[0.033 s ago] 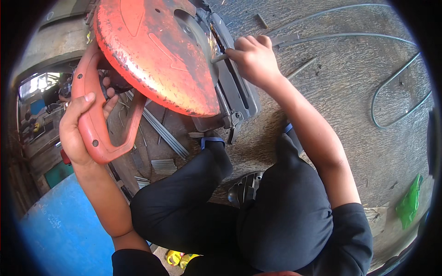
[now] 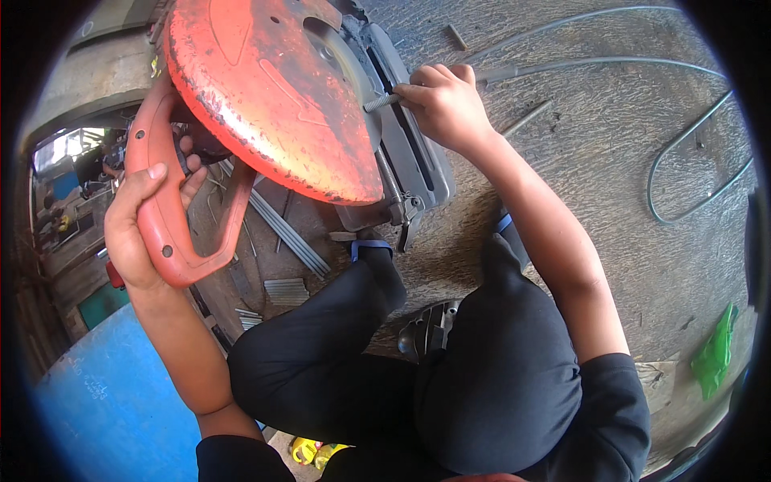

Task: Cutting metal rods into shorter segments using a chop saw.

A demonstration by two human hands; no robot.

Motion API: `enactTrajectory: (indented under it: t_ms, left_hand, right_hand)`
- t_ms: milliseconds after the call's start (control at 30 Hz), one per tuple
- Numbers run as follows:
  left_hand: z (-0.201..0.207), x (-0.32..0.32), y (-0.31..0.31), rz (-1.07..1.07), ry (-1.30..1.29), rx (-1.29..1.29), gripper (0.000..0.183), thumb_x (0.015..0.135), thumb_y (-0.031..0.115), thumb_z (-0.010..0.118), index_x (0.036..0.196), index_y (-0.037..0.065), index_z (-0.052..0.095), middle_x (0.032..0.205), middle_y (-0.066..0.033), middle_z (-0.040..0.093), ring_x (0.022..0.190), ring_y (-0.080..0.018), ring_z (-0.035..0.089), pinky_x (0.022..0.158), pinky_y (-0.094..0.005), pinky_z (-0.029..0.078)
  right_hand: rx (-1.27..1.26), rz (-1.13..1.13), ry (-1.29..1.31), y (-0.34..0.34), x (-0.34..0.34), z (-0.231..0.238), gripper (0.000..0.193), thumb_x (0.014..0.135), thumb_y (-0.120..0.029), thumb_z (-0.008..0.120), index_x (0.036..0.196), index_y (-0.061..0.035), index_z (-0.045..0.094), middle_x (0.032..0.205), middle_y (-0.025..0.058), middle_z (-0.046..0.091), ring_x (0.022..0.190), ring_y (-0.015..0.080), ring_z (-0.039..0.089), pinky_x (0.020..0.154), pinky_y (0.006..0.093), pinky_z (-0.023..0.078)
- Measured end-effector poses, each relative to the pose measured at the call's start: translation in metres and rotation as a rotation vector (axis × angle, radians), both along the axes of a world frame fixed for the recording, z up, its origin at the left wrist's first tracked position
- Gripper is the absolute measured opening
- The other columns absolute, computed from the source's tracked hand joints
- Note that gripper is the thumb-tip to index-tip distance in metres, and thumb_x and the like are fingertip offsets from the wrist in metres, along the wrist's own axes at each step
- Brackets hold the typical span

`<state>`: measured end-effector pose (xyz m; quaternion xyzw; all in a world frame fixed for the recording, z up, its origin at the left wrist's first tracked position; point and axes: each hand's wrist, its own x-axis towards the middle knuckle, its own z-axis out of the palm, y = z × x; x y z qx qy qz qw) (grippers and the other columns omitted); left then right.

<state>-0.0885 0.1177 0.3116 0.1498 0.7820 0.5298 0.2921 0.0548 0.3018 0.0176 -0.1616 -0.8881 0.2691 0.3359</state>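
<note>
A worn orange-red cut-off saw with a large rounded blade guard (image 2: 273, 104) fills the upper left. My left hand (image 2: 144, 209) is wrapped round its looped handle (image 2: 165, 217), fingers at the trigger. My right hand (image 2: 446, 104) pinches a grey ribbed rod (image 2: 380, 103), whose end lies against the edge of the guard, over the saw's dark base (image 2: 418, 136). Part of the blade disc (image 2: 341, 60) shows beside the guard; where it meets the rod is hidden. Right of my right hand a thin grey line (image 2: 594, 63) runs away in a curve.
Long grey rods (image 2: 285, 229) and a bundle of short cut pieces (image 2: 285, 289) lie on the left. Loose rods (image 2: 526, 118) rest on the worn floor to the right, with a looped cable (image 2: 654, 181) and a green bag (image 2: 713, 353). My feet are close to the saw base.
Sparks at the blade have gone. A ribbed length that was right of my right hand now shows on its left, against the guard. Both hands stay almost in place.
</note>
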Motion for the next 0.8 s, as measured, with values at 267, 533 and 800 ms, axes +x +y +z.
enactTrajectory:
  t_ms: [267, 533, 800]
  left_hand:
    - [0.0, 0.005, 0.003, 0.005, 0.017, 0.003, 0.056, 0.082, 0.012, 0.057, 0.132, -0.008, 0.041, 0.118, -0.0199, 0.054, 0.1, -0.0255, 0.059, 0.09, -0.0388, 0.049]
    - [0.0, 0.008, 0.005, 0.016, 0.021, -0.011, 0.057, 0.082, 0.012, 0.057, 0.132, -0.008, 0.04, 0.118, -0.0209, 0.054, 0.099, -0.0261, 0.058, 0.09, -0.0393, 0.049]
    - [0.001, -0.001, -0.001, -0.007, -0.005, 0.004, 0.052, 0.083, 0.012, 0.058, 0.128, -0.009, 0.043, 0.111, -0.0198, 0.057, 0.091, -0.0242, 0.06, 0.086, -0.0372, 0.05]
  right_hand:
    - [-0.789, 0.156, -0.056, 0.008, 0.016, -0.004, 0.029, 0.082, -0.025, 0.058, 0.092, -0.0001, 0.068, 0.078, 0.02, 0.064, 0.075, 0.0346, 0.063, 0.07, 0.0386, 0.049]
    - [-0.876, 0.26, -0.072, 0.004, 0.019, -0.008, 0.031, 0.085, -0.026, 0.056, 0.09, 0.0033, 0.065, 0.069, 0.0191, 0.059, 0.066, 0.0274, 0.06, 0.065, 0.0375, 0.046]
    - [-0.844, 0.167, -0.122, -0.005, 0.013, -0.01, 0.026, 0.086, -0.026, 0.059, 0.09, -0.0015, 0.066, 0.071, 0.0147, 0.061, 0.071, 0.0275, 0.06, 0.07, 0.0399, 0.044]
